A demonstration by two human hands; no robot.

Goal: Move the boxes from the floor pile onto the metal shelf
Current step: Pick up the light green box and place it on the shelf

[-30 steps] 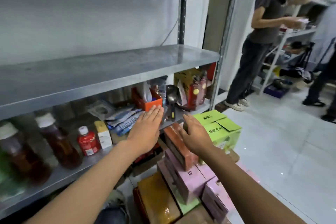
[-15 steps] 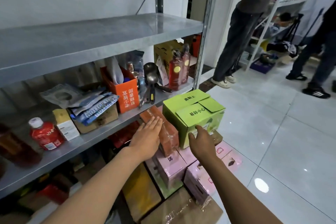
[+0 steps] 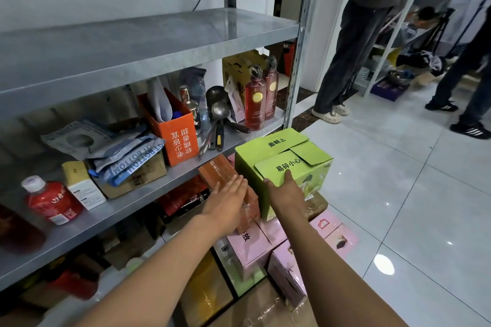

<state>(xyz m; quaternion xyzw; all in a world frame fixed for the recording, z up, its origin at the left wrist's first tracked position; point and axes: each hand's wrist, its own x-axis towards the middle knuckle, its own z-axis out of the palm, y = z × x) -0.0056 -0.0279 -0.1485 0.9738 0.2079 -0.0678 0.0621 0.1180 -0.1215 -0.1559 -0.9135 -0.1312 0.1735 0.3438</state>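
Note:
A floor pile sits below the metal shelf. Highest on the pile is a green box with black printed characters. A narrow orange-brown box stands at its left. Under them lie pink boxes and a brown film-wrapped box. My right hand lies against the green box's near face, fingertips reaching its top edge. My left hand is flat, fingers straight, over the orange-brown box beside the green box's left side. Whether it touches either box is unclear.
The lower shelf board is crowded with an orange carton, red bottles, ladles and packets. The shelf's upright post stands just behind the pile. Two people stand on the white tiled floor at right: one near the post, another further right.
Both hands dropped from in front of the lower shelf toward the pile. My right hand shifted from the orange-brown box to the green box's near face; the left now hovers beside it.

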